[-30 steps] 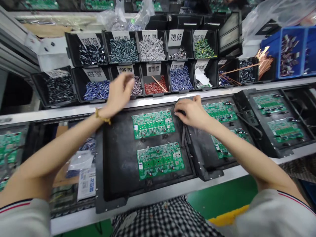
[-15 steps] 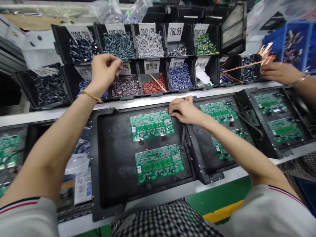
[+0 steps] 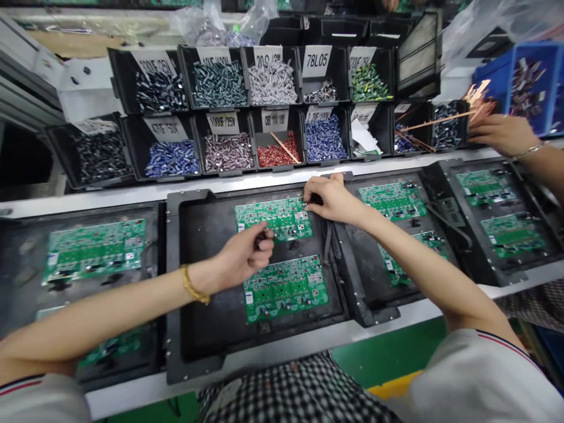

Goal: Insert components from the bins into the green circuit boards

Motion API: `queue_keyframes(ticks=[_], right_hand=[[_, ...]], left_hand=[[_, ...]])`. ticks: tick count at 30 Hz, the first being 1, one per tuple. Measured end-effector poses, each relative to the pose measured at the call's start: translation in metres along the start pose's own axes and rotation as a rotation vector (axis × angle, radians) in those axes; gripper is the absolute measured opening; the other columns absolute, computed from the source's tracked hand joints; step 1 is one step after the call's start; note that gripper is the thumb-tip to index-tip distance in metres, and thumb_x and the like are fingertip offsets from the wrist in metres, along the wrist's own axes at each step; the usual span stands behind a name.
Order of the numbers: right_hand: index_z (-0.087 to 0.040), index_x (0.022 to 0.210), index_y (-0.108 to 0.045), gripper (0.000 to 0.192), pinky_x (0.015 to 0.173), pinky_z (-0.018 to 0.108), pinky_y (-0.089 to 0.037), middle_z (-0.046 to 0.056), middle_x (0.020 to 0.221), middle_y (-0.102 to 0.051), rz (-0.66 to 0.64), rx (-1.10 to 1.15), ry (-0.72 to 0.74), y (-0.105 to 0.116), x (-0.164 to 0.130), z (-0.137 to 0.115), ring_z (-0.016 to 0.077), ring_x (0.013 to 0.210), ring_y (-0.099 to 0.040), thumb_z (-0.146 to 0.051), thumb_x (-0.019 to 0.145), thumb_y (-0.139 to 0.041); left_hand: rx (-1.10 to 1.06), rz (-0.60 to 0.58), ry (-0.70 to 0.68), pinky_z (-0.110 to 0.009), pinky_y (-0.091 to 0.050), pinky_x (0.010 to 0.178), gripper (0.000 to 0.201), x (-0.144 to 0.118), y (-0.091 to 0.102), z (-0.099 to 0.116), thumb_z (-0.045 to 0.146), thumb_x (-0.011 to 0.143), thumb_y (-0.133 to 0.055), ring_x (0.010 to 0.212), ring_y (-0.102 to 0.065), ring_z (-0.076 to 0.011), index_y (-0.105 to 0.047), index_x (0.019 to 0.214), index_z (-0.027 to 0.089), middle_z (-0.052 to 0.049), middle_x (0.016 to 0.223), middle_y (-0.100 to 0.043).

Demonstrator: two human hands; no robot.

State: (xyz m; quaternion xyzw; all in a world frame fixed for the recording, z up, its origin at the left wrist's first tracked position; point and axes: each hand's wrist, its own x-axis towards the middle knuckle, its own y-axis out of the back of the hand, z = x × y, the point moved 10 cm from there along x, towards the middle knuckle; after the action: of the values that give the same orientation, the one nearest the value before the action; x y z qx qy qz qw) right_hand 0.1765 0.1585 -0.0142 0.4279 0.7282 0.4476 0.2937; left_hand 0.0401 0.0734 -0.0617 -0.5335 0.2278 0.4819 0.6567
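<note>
My left hand (image 3: 248, 254) is above the upper circuit board (image 3: 286, 207), its fingers curled around small dark components (image 3: 261, 239). Their exact kind is not clear. At that board's top right corner, my right hand (image 3: 326, 197) has its thumb and fingers pinched together; what lies between them is hidden. A lower circuit board (image 3: 286, 288) sits below in the same black tray (image 3: 207, 329). Both boards are green and carry small mounted parts.
Labelled bins of components, such as grey-white parts (image 3: 272, 84) and red parts (image 3: 282, 151), line the back. Trays with boards adjoin on the left (image 3: 26, 247) and right (image 3: 365, 270). Another person's hand (image 3: 504, 135) is at the far right near copper-coloured strips (image 3: 480, 103).
My left hand has come down from the bins to over the upper board. The left tray has slid right, up against the middle tray. My right hand stays at the board's corner.
</note>
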Motion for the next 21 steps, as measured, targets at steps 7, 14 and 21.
queue_keyframes(ticks=[7, 14, 21], right_hand=[[-0.018, 0.079, -0.062, 0.010, 0.079, 0.034, -0.040, 0.005, 0.086, -0.068, 0.216, 0.351, 0.014, 0.030, -0.020, -0.020, 0.0178, 0.083, -0.060, -0.025, 0.081, -0.055], [-0.018, 0.078, -0.065, 0.016, 0.075, 0.031, -0.042, 0.004, 0.083, -0.070, 0.207, 0.425, 0.051, 0.046, -0.044, -0.053, 0.0157, 0.080, -0.063, -0.029, 0.083, -0.054], [-0.019, 0.080, -0.061, 0.013, 0.073, 0.033, -0.027, 0.002, 0.084, -0.069, 0.255, 0.047, 0.079, 0.057, -0.066, -0.072, 0.0160, 0.080, -0.061, -0.021, 0.082, -0.049]], left_hand=[[0.028, -0.147, -0.266, -0.016, -0.016, 0.035, 0.045, 0.011, -0.035, -0.002, 0.052, 0.086, -0.055, 0.034, -0.021, -0.0027, -0.052, 0.066, 0.011, 0.008, 0.043, -0.029], [0.135, -0.107, -0.512, -0.017, -0.016, 0.038, 0.046, 0.015, -0.060, 0.007, 0.047, 0.094, -0.041, 0.034, -0.022, -0.0039, -0.050, 0.064, 0.013, 0.006, 0.042, -0.034], [0.274, -0.180, -0.606, -0.019, -0.016, 0.039, 0.055, 0.013, -0.077, 0.007, 0.052, 0.090, -0.047, 0.036, -0.026, -0.0038, -0.042, 0.050, 0.014, 0.003, 0.041, -0.035]])
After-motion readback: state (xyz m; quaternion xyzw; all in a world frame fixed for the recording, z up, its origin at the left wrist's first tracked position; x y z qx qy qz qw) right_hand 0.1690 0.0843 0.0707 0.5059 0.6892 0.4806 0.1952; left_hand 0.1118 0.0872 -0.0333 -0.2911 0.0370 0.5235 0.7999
